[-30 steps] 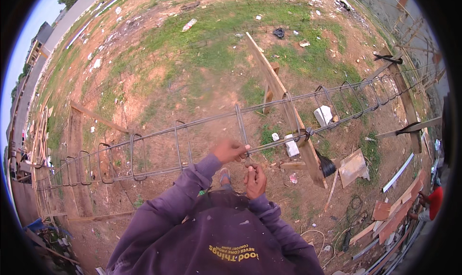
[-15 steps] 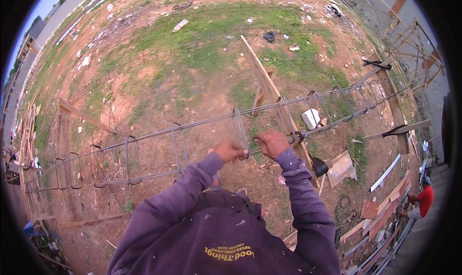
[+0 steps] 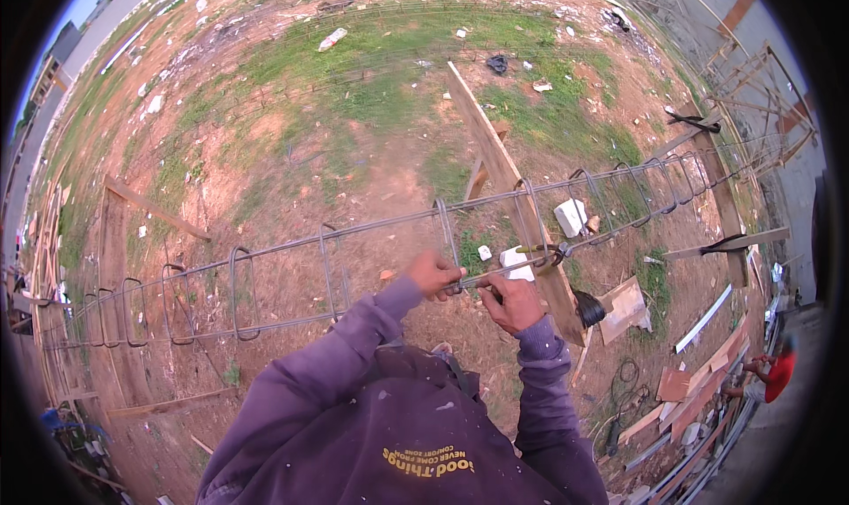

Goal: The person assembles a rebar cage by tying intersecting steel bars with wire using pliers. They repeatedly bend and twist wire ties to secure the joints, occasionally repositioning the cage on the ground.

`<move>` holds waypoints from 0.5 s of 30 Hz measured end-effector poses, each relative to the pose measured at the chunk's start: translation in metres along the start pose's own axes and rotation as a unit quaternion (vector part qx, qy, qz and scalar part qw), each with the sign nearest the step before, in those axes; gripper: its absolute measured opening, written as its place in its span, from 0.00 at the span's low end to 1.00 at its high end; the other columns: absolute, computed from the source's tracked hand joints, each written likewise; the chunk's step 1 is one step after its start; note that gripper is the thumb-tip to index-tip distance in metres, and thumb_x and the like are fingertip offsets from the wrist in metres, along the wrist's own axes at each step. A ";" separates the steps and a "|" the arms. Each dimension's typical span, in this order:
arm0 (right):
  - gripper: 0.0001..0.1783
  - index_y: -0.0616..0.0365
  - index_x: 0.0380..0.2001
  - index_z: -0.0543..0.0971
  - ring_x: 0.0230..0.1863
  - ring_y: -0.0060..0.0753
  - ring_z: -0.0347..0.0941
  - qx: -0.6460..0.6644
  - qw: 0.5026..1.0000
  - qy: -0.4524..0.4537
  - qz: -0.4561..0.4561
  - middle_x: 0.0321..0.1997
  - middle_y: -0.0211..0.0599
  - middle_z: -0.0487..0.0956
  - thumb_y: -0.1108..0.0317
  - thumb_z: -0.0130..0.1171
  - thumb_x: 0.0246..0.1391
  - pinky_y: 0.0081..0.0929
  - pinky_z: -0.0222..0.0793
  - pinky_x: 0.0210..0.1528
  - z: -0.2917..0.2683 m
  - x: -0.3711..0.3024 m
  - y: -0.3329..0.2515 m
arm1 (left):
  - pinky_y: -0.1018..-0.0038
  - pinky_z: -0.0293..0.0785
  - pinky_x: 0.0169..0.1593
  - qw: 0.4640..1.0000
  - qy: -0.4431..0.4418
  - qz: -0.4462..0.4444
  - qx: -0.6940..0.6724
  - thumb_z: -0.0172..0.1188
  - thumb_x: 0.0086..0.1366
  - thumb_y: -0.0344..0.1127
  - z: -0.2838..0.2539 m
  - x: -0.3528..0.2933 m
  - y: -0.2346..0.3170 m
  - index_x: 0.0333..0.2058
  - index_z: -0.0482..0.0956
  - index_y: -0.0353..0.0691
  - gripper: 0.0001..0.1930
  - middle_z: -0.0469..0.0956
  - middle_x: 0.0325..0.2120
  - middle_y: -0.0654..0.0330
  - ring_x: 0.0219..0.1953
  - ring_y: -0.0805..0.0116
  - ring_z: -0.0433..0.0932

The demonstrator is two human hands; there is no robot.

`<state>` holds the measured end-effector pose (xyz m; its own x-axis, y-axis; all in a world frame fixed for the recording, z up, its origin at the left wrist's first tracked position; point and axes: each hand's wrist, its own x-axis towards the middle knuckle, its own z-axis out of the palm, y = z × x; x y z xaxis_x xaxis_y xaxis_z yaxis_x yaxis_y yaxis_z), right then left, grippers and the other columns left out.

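A long rebar cage (image 3: 292, 240) of straight bars and bent stirrups runs across in front of me. My left hand (image 3: 433, 275) is closed in a pinch at the lower corner of a stirrup (image 3: 445, 226), where it meets the near bar. Whatever thin piece its fingertips hold is too small to make out. Just right of it, my right hand (image 3: 515, 303) has thumb and fingers drawn together by the same bar, and what they hold is also unclear. Further right, a dark tool-like thing with a yellowish part (image 3: 550, 254) rests on the bars by a wooden plank.
The upright wooden plank (image 3: 495, 147) passes under the cage, with a black bundle (image 3: 587, 308) at its lower end. White blocks (image 3: 570, 218) lie on the ground behind. Wood scraps (image 3: 707, 377) are piled at right, near a person in red (image 3: 778, 377).
My right hand has moved down and nearer to me, off the bar's far side, uncovering a white block and the yellowish part. My left hand has shifted slightly right.
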<state>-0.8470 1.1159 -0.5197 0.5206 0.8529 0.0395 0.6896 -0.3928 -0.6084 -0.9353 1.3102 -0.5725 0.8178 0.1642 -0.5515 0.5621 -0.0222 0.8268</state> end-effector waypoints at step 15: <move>0.29 0.48 0.40 0.85 0.43 0.43 0.80 -0.239 0.893 -0.344 0.164 0.43 0.40 0.83 0.46 0.74 0.33 0.39 0.74 0.46 0.053 0.120 0.065 | 0.79 0.65 0.16 1.000 0.009 0.014 0.012 0.61 0.64 0.51 0.004 0.004 -0.012 0.28 0.83 0.34 0.21 0.78 0.17 0.64 0.14 0.78 0.75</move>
<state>-0.7662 1.2105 -0.5963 0.4151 0.6105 -0.6745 0.7784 -0.6222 -0.0841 -0.9382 1.3070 -0.5848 0.8310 0.1802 -0.5263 0.5421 -0.0499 0.8388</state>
